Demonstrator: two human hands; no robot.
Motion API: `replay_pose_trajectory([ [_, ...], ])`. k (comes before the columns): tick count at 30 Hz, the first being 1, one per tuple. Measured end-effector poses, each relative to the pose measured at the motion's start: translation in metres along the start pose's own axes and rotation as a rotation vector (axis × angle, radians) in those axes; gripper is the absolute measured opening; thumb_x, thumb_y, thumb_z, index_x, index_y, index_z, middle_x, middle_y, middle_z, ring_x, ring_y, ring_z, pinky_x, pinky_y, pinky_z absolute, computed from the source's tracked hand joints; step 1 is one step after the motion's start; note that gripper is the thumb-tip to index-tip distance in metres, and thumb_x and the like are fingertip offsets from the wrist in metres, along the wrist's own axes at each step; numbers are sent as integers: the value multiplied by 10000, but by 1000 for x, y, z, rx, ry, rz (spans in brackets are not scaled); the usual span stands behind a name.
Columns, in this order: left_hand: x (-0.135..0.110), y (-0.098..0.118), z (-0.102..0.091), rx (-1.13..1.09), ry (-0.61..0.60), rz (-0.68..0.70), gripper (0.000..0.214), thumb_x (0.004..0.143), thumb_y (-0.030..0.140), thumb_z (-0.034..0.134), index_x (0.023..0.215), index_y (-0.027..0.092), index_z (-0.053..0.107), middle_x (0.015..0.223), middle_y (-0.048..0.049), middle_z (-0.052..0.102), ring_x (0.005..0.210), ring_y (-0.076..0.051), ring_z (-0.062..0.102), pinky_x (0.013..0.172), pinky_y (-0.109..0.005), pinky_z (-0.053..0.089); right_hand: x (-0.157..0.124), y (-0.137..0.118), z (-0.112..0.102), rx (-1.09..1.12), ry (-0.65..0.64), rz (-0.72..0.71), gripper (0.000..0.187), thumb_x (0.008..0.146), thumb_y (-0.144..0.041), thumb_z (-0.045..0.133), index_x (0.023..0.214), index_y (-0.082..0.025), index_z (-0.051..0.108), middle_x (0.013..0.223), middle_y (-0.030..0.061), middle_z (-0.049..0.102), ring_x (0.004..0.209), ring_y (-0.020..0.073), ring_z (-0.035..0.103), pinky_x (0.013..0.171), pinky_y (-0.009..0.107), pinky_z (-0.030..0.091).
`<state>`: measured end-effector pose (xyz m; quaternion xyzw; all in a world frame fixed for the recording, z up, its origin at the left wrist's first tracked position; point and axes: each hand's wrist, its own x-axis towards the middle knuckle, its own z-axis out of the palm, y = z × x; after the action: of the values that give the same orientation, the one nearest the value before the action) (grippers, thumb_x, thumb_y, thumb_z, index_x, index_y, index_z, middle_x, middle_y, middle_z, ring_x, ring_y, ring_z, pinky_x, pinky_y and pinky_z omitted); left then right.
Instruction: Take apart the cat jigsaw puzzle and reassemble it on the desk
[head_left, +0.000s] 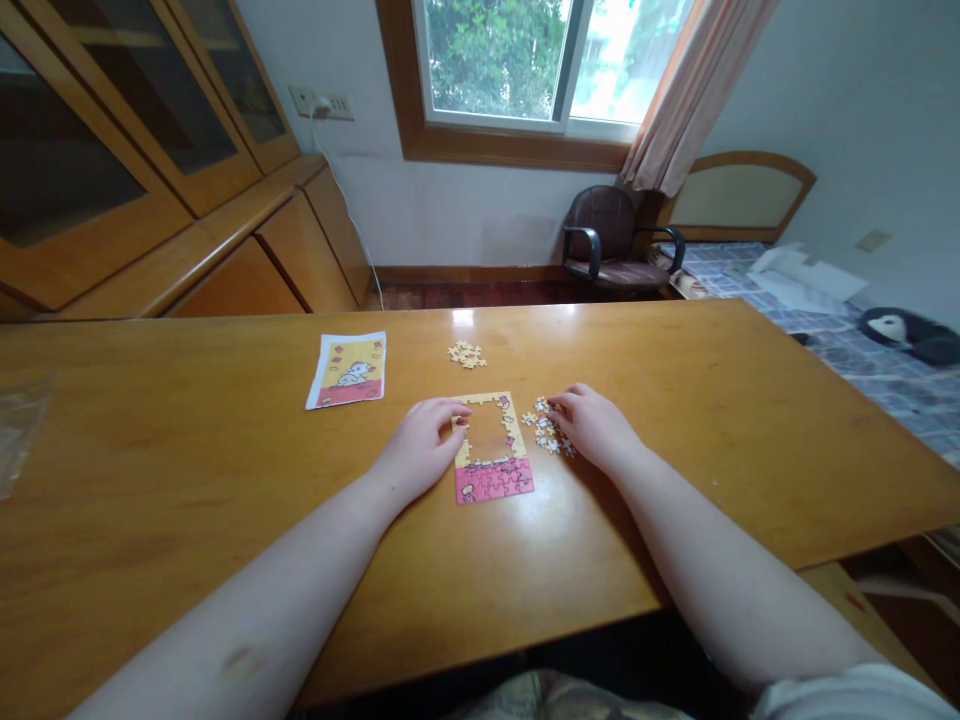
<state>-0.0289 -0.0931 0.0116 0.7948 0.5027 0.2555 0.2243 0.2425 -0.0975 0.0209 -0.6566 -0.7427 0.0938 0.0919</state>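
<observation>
A partly assembled jigsaw puzzle [493, 482] lies flat on the table, with a yellow border, a pink lower band and a gap in its middle. My left hand [424, 445] rests at its left edge, fingers and thumb apart over the border. To the right of the puzzle is a loose heap of puzzle pieces [553, 440], several of them white and yellow. My right hand [598, 425] reaches into that heap from the right, its fingers bent together. Whatever is between those fingertips is hidden. Farther back sits a small pile of yellow pieces [466, 354].
A printed reference picture [349, 370] of a white cartoon animal lies at the back left of the wooden table [225, 400]. Clear plastic wrapping [21, 430] is at the far left. Beyond the table stand an armchair [604, 235], a bed [847, 350] and a cabinet [217, 230].
</observation>
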Motion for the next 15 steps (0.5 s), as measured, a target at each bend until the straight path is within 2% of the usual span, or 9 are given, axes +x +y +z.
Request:
replay_pose_trajectory([
  [8, 1, 0, 1, -3, -2, -3, 260, 851, 268, 505, 1033, 193, 676, 1143, -79, 678, 1118, -252, 587, 1032, -449, 439, 3, 2, 2, 171, -22, 45, 34, 833, -217, 672, 825, -196, 697, 931, 38, 652, 874, 156, 611, 772, 238, 434],
  [15, 0, 0, 1, -9, -4, -8, 264, 855, 274, 508, 1040, 191, 677, 1144, -80, 675, 1121, -252, 583, 1034, -448, 436, 1, 4, -1, 113, -27, 34, 95, 864, -265, 640, 911, -214, 705, 1009, 53, 649, 893, 175, 613, 784, 263, 435],
])
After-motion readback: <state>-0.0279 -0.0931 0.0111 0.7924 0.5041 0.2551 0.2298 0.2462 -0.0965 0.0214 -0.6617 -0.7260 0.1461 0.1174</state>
